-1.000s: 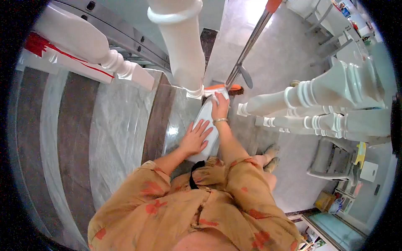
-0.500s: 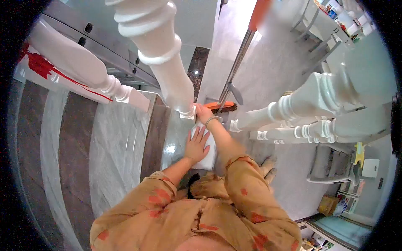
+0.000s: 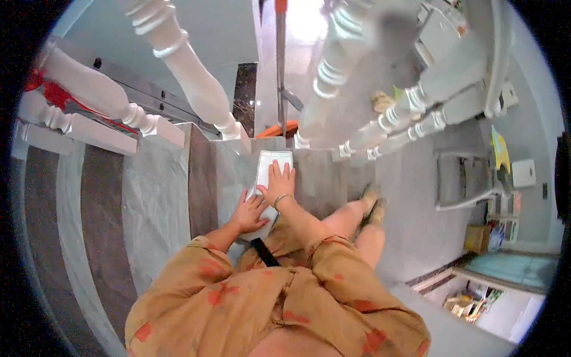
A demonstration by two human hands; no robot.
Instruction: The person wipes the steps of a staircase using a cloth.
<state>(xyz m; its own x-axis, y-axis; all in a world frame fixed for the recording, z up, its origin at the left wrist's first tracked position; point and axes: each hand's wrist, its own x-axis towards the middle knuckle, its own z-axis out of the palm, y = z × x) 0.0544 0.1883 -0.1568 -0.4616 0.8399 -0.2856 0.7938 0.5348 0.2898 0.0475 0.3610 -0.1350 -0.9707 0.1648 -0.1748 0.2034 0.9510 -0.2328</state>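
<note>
Gray steps (image 3: 156, 199) left of white cloth (image 3: 265, 169); left hand (image 3: 250, 214), right hand (image 3: 278, 185) lie flat on it, unclosed, gripping nothing.

We see a flat, white, oblong folded pad (image 3: 264, 169), its material unclear to us, lying on a glossy grey stone step (image 3: 229, 172). Its long side runs away from our lap, leaning slightly to the right at the far end. That end looks squared, with a faint line just inside its edge, and sits near the square foot of a white turned baluster (image 3: 238, 141). Much of its middle is covered.
</note>
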